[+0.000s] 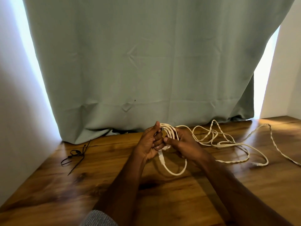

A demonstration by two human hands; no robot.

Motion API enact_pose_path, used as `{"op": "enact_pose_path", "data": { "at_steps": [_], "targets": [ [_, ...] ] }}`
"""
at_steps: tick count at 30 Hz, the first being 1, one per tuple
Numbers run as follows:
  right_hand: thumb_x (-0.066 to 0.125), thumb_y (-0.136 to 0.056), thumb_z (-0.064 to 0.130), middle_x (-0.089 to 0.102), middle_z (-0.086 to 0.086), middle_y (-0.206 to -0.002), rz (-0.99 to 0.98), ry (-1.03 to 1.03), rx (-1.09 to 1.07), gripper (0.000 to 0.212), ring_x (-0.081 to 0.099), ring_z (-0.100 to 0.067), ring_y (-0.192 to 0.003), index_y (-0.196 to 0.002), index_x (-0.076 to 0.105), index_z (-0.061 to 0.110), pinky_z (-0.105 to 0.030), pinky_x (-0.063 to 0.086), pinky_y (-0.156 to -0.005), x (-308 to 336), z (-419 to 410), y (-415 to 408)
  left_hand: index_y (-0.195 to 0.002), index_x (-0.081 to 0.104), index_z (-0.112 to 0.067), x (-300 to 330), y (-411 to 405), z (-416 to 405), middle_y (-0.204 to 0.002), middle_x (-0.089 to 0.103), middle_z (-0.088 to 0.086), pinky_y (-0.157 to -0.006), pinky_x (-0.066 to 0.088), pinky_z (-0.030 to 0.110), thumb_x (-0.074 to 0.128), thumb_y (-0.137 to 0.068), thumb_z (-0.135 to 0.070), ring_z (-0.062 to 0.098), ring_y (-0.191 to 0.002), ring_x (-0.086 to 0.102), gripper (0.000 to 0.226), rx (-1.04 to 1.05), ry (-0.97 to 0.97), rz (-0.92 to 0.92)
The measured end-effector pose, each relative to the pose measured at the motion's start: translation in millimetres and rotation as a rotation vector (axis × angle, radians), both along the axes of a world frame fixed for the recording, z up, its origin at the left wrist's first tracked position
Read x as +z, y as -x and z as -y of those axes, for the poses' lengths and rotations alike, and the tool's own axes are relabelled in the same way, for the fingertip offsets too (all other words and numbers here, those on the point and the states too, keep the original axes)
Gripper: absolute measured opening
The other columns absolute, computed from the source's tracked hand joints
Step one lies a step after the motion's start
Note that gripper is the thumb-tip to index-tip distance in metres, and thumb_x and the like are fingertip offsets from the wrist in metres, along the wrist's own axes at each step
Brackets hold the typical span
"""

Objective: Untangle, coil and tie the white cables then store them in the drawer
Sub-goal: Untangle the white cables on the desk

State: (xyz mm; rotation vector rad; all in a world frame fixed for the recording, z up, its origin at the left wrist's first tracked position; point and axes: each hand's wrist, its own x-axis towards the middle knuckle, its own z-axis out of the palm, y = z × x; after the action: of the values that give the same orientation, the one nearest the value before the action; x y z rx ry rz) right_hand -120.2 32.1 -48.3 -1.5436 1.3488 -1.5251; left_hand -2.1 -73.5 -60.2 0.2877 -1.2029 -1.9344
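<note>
While left hand grips white cable coil, right hand pinches loops

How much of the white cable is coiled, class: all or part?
Part. Several loops of white cable sit gripped between left hand and right hand; the rest sprawls loose on the table.

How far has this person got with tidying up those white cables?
Early on. A few loops of white cable are gathered between the left hand and right hand, so coiling is under way. Much of the cable still lies loose and twisted on the wooden table to the right. The black zip ties lie unused on the left. No drawer shows.
</note>
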Motion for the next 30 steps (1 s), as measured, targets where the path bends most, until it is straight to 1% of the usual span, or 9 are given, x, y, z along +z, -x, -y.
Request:
{"op": "enact_pose_path", "data": {
  "at_steps": [3,7,11,14,16,18,21,26,30],
  "targets": [
    [0.06,-0.101,0.019,0.064,-0.001,-0.067,0.153,-0.091,0.028,0.015,0.039,-0.007,-0.041,-0.112,0.068,0.011,-0.019,0.026,-0.036,-3,1,4,-0.068,0.051,-0.011,-2,3,2,-0.042,0.034,-0.002,-0.04,0.033,0.02,0.061,-0.086,-0.043,0.009,-0.036,0.035,0.038,0.027,0.009,0.014],
    [0.054,-0.104,0.026,0.056,-0.001,-0.064,0.222,-0.167,0.161,0.024,0.03,-0.005,-0.038,-0.106,0.068,0.007,-0.017,0.023,-0.033,1,2,16,-0.066,0.058,-0.011,-8,0,0,-0.048,0.046,0.0,-0.05,0.05,0.026,0.054,-0.093,-0.035,0.015,-0.045,0.052,0.037,-0.081,-0.047,-0.069],
    [0.047,-0.107,0.03,0.045,0.005,-0.056,0.13,-0.239,0.158,0.028,0.023,-0.008,-0.041,-0.085,0.057,0.015,-0.019,0.019,-0.037,6,-3,19,-0.066,0.053,-0.012,-7,2,-2,-0.043,0.036,-0.006,-0.039,0.034,0.02,0.049,-0.096,-0.032,0.005,-0.033,0.034,0.036,-0.164,-0.063,-0.08],
    [0.045,-0.108,0.027,0.046,0.005,-0.059,0.126,-0.295,0.165,0.026,0.023,-0.009,-0.043,-0.087,0.057,0.018,-0.021,0.017,-0.04,3,-2,20,-0.06,0.048,-0.016,1,0,-3,-0.039,0.028,-0.008,-0.037,0.018,0.019,0.05,-0.095,-0.038,0.004,-0.029,0.023,0.041,-0.212,-0.033,0.039],
    [0.046,-0.107,0.029,0.046,0.001,-0.067,0.168,-0.309,0.217,0.021,0.023,-0.008,-0.044,-0.1,0.061,0.015,-0.02,0.017,-0.04,-1,-2,23,-0.06,0.046,-0.017,2,-1,-2,-0.04,0.026,-0.007,-0.037,0.016,0.019,0.053,-0.092,-0.041,0.004,-0.029,0.021,0.041,-0.215,0.015,0.133],
    [0.05,-0.104,0.042,0.047,0.0,-0.066,0.179,-0.317,0.222,0.031,0.023,-0.008,-0.044,-0.111,0.063,0.015,-0.02,0.018,-0.041,-3,-2,25,-0.06,0.046,-0.016,0,-1,-4,-0.04,0.025,-0.006,-0.038,0.017,0.018,0.054,-0.092,-0.042,0.005,-0.03,0.02,0.042,-0.216,0.052,0.185],
    [0.049,-0.098,0.057,0.045,0.001,-0.063,0.156,-0.304,0.167,0.045,0.022,-0.009,-0.043,-0.106,0.061,0.015,-0.018,0.019,-0.041,-1,-2,25,-0.06,0.048,-0.015,0,0,-8,-0.04,0.026,-0.007,-0.039,0.019,0.019,0.052,-0.093,-0.043,0.004,-0.03,0.021,0.044,-0.247,0.061,0.154],
    [0.044,-0.102,0.053,0.054,-0.007,-0.069,0.169,-0.215,0.12,0.045,0.024,-0.011,-0.039,-0.102,0.063,0.012,-0.019,0.019,-0.04,-6,2,25,-0.064,0.046,-0.01,-3,1,2,-0.041,0.03,-0.006,-0.041,0.019,0.02,0.033,-0.094,-0.066,0.005,-0.031,0.022,0.065,-0.423,-0.029,0.028],
    [0.05,-0.101,0.051,0.058,-0.014,-0.077,0.218,-0.215,0.126,0.038,0.027,-0.01,-0.041,-0.094,0.073,0.02,-0.019,0.02,-0.039,-6,-1,28,-0.062,0.049,-0.013,-4,1,2,-0.039,0.031,-0.007,-0.039,0.014,0.019,0.039,-0.098,-0.048,0.004,-0.028,0.025,0.052,-0.368,-0.067,0.036]
  ]
}}
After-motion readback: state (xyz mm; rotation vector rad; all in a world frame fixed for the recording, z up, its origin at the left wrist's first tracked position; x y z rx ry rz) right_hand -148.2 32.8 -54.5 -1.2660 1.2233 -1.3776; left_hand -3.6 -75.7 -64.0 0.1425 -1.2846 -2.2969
